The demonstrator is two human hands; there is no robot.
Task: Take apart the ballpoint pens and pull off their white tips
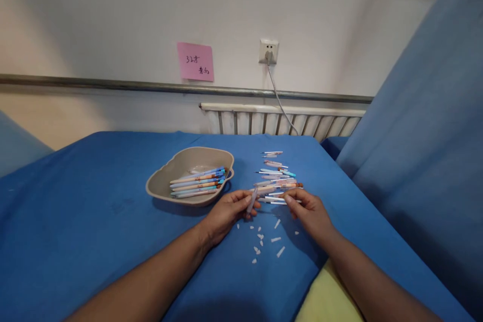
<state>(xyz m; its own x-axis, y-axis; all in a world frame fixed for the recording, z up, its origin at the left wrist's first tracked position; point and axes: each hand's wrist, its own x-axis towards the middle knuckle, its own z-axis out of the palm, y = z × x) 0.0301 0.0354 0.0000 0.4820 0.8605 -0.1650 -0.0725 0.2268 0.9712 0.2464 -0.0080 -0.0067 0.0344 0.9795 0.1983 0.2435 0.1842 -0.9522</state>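
Observation:
My left hand [228,211] is closed in a pinch around a pale pen barrel [252,200] that points up and right. My right hand [307,209] is also closed, its fingertips pinching a thin part at the near edge of a loose pile of pen parts [275,178] on the blue cloth. To the left of the pile stands a beige tray [166,186] holding several assembled pens [198,182] in pale blue and orange. Small white bits [264,241] lie scattered on the cloth between my two wrists.
The blue cloth [94,211] covers the table. A blue padded panel [422,126] rises at the right. Behind are a radiator [283,121], a wall socket [268,51] with a cable plugged in, and a pink note [195,62].

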